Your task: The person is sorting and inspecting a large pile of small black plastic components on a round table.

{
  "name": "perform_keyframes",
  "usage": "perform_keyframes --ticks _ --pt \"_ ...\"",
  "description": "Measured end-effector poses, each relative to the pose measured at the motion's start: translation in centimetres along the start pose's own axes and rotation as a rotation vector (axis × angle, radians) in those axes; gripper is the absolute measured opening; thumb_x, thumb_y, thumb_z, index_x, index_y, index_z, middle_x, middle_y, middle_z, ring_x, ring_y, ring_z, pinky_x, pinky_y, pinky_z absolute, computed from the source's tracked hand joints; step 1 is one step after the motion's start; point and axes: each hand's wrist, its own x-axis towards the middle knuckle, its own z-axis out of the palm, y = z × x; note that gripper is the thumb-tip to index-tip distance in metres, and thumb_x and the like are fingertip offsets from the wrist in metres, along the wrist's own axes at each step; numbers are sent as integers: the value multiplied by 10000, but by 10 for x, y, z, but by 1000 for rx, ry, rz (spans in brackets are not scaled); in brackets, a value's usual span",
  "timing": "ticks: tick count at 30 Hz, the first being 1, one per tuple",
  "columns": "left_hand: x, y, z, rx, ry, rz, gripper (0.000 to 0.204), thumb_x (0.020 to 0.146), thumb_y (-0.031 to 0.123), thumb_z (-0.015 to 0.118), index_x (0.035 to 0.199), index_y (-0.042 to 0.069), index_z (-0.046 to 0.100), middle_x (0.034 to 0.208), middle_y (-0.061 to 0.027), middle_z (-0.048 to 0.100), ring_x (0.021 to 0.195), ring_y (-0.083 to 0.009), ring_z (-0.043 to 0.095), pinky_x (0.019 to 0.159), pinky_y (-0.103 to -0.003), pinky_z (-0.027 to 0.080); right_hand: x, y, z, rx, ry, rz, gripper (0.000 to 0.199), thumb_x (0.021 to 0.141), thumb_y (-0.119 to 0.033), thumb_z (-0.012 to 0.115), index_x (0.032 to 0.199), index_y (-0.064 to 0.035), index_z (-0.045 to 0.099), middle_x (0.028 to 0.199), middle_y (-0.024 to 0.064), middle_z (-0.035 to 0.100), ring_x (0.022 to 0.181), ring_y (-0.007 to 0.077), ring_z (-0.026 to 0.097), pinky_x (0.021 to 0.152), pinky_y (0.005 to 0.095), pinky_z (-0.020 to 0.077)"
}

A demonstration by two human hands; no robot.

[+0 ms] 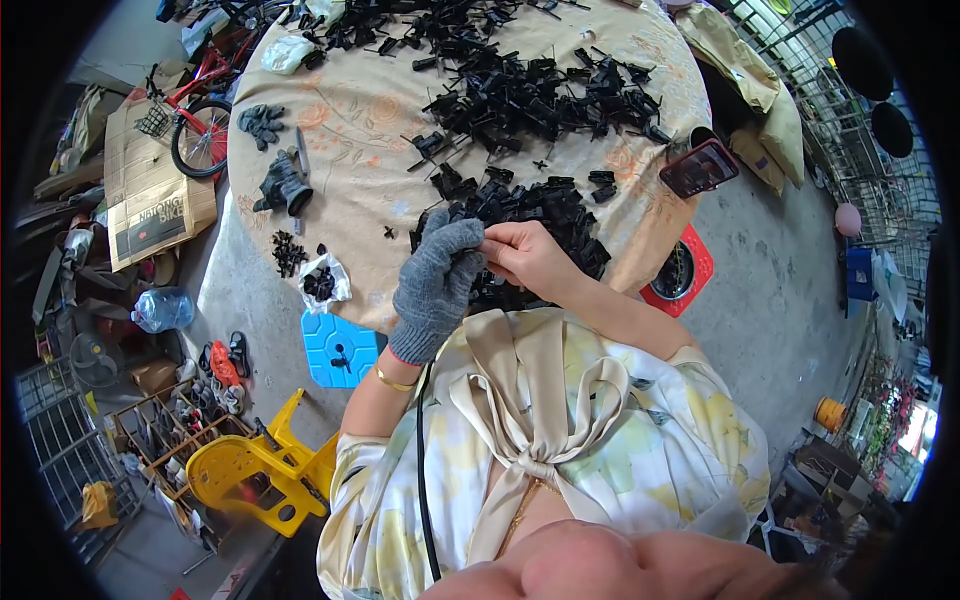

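Observation:
My left hand (432, 290), in a grey knitted glove, is closed at the near edge of the cloth-covered round table (345, 215). Against its fingertips, my bare right hand (528, 260) is closed in a pinch. Whatever lies between the fingers is hidden or too small to make out. Around and behind both hands spreads a near pile of small black plastic parts (565, 215). Beyond it, a larger heap of similar black parts (520, 95) reaches the table's far side. Left of my gloved hand, small black pieces (319, 284) sit on crumpled white wrapping.
Dark gloves (285, 187) and a thin knife-like tool (301, 150) lie on the table's left. A phone (699, 168) stands at the right edge. Below are a blue stool (340, 352), a red stool (697, 270) and a yellow chair (265, 470).

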Motion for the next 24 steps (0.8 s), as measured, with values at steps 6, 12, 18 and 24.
perform_keyframes --ticks 6,12,18,24 --pt "5 8 3 49 -48 -212 402 765 -16 606 1151 20 503 984 -131 599 921 -242 580 820 -313 450 7 19 -18 -262 121 -200 177 820 -185 623 858 -12 626 583 -35 495 532 34 427 471 202 355" --pt "3 7 8 404 -131 -40 595 678 1 634 1237 68 442 1175 -103 542 1010 -247 566 1038 -444 244 0 -1 -7 -671 150 -605 247 665 -119 741 852 -6 624 743 51 562 589 109 518 495 233 403" --pt "17 31 -3 311 49 61 559 733 42 631 1251 26 421 1202 -129 514 1099 -255 509 1022 -417 285 -6 -9 -22 -629 175 -649 187 692 -76 718 837 -5 626 736 41 581 594 82 519 520 217 409" --pt "-2 16 -17 -1093 -202 -718 450 734 136 683 1111 -29 499 1029 -124 587 962 -248 578 860 -359 465 -13 -15 -38 -229 -61 -305 125 754 -22 672 864 5 618 783 -9 586 682 30 503 598 179 405"
